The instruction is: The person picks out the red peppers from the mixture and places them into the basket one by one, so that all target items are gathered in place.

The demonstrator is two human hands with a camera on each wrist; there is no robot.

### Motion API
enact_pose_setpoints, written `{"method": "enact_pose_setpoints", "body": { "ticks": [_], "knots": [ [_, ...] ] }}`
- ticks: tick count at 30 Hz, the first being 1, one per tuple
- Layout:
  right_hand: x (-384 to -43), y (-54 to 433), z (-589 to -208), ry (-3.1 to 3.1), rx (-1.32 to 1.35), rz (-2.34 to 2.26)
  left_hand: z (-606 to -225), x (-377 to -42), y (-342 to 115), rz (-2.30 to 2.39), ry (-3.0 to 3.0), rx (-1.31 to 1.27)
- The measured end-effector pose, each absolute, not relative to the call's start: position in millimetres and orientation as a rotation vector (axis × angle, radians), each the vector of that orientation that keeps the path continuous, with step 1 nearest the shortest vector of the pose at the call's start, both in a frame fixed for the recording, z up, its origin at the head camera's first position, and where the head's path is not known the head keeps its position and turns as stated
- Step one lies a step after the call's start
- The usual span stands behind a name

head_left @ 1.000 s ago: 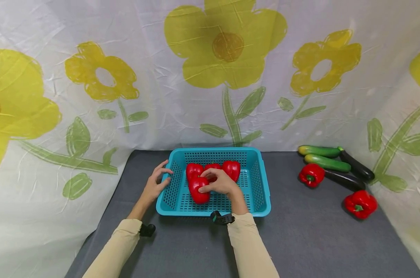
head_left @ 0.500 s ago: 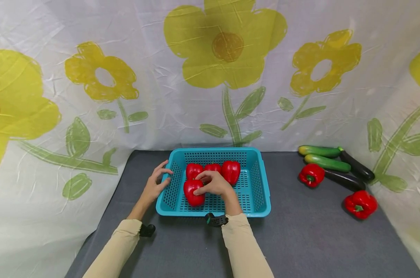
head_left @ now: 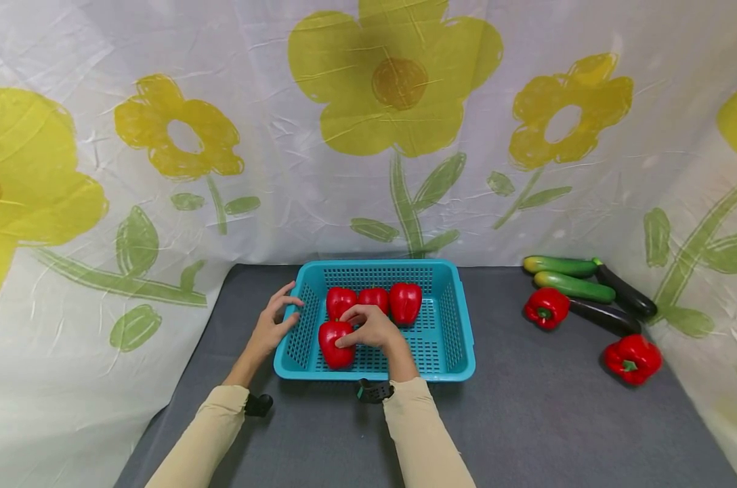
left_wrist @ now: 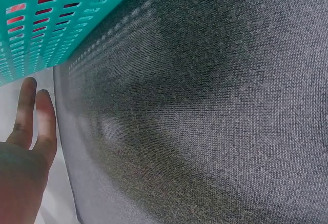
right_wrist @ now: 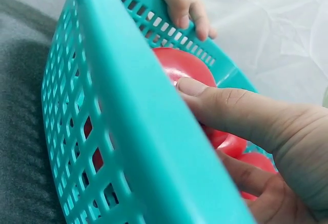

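Note:
In the head view a blue-green plastic basket (head_left: 460, 318) holds several red bell peppers. My right hand (head_left: 373, 330) pinches one red bell pepper (head_left: 334, 347) near the basket's front left corner, thumb on its near side; the right wrist view shows the thumb against the pepper (right_wrist: 184, 62), the other fingertips hidden. Behind it sit three more: a left pepper (head_left: 341, 301), a middle pepper (head_left: 373, 297) and a right pepper (head_left: 406, 303). My left hand (head_left: 271, 329) holds the basket's left rim, its fingers hooked over the edge in the right wrist view.
At the right of the dark grey table (head_left: 527, 420) lie two green zucchini (head_left: 574, 287), two dark eggplants (head_left: 627, 291), and two more red bell peppers, one nearer the zucchini (head_left: 546, 308) and one farther right (head_left: 633, 359). A flower-printed cloth (head_left: 271, 203) hangs behind.
My right hand has moved left and slightly toward the front of the basket with the red bell pepper, away from the back row. The left hand has stayed at the rim.

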State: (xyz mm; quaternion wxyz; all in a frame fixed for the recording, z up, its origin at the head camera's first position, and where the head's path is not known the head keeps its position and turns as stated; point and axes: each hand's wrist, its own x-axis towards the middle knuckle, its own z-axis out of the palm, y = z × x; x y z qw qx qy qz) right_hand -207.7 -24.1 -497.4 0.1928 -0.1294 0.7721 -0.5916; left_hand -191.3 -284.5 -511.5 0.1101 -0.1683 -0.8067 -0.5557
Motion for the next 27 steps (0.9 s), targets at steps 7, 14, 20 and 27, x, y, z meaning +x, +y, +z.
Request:
{"method": "enact_pose_setpoints", "body": {
  "ticks": [7, 14, 20, 27],
  "knots": [
    [-206.3, -25.1, -494.8, 2.154, -0.355, -1.649, -528.3, -199.5, -291.0, -1.615, -2.367, -0.498],
    [-206.7, -27.0, -494.4, 2.173, -0.368, -1.615, -527.4, -199.1, -291.2, -1.611, -2.368, -0.505],
    [-205.8, -27.8, -493.9, 2.183, -0.374, -1.583, -529.0, -199.5, -292.1, -1.597, -2.373, -0.502],
    [-203.8, -24.8, -486.7, 2.187, -0.405, -1.505, -531.7, -199.6, -293.6, -1.585, -2.375, -0.508]
  ]
}}
